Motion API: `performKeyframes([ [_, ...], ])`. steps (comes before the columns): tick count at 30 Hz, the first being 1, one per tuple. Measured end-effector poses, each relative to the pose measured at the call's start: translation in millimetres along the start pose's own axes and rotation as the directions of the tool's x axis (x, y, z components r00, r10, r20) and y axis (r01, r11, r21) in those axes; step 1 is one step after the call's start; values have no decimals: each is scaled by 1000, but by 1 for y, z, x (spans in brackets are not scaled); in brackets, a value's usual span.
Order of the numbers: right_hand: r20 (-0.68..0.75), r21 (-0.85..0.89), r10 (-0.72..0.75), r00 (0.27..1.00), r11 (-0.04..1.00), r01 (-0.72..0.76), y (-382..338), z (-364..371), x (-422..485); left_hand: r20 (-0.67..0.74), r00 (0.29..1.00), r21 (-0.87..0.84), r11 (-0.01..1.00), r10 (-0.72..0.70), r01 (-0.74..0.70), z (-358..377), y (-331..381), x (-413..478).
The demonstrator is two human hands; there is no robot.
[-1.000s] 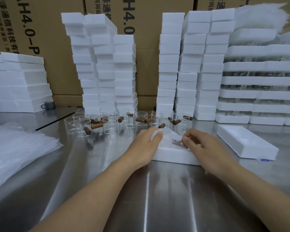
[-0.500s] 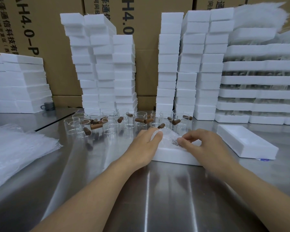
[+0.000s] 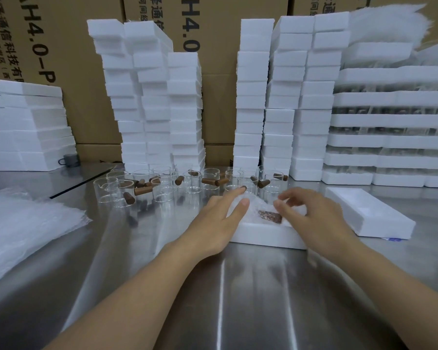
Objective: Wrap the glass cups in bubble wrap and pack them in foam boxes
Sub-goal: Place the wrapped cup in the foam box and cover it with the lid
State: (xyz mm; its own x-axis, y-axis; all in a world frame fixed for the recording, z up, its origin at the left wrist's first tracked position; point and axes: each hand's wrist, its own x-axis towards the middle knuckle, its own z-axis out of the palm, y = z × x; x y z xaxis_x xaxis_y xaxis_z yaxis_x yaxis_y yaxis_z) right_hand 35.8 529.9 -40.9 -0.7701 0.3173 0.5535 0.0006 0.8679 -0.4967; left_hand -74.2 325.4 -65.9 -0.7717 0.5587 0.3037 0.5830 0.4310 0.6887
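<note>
Left hand: fingers straight, lying flat on the wrapped cup. Right hand: fingers curled over the same wrap; cannot tell whether they pinch it. The cup sits in the foam box, brown handle showing through the wrap between the hands. Lid lies just right of the box. Bare cups with brown handles stand in a row just behind, between the box and the foam stacks. Bubble wrap is piled at the left on the steel table. Cartons at the back read "4.0-P", "H4.0" and "通信科技".
</note>
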Motion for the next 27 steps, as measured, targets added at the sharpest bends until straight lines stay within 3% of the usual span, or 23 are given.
performKeyframes([
  [3, -149, -216, 76, 986, 971, -107, 17, -12, 7, 9, 1000, -7, 1000, -6, 6, -1, 0, -1],
  [6, -265, -394, 193, 945, 873, -289, 38, -25, 10, -2, 1000, -37, 999, 3, -3, -2, 1, -2],
  [10, -224, -447, 400, 889, 768, -459, 61, -37, 7, 14, 999, -12, 999, 42, -42, -3, 0, -3],
  [13, -173, -486, 458, 872, 730, -480, 74, -34, 1, 24, 998, 8, 999, 51, -51, -3, -2, -4],
  [21, -167, -453, 327, 930, 812, -367, 78, -26, 1, -7, 999, 19, 999, 42, -42, 3, -2, -4],
  [24, -265, -301, 211, 941, 909, -288, 71, -24, 3, -23, 999, 24, 999, 38, -38, 4, -1, -4],
  [27, -381, -165, 16, 924, 983, -85, 51, -19, 6, -49, 999, -1, 1000, 21, -21, 3, 1, -5],
])
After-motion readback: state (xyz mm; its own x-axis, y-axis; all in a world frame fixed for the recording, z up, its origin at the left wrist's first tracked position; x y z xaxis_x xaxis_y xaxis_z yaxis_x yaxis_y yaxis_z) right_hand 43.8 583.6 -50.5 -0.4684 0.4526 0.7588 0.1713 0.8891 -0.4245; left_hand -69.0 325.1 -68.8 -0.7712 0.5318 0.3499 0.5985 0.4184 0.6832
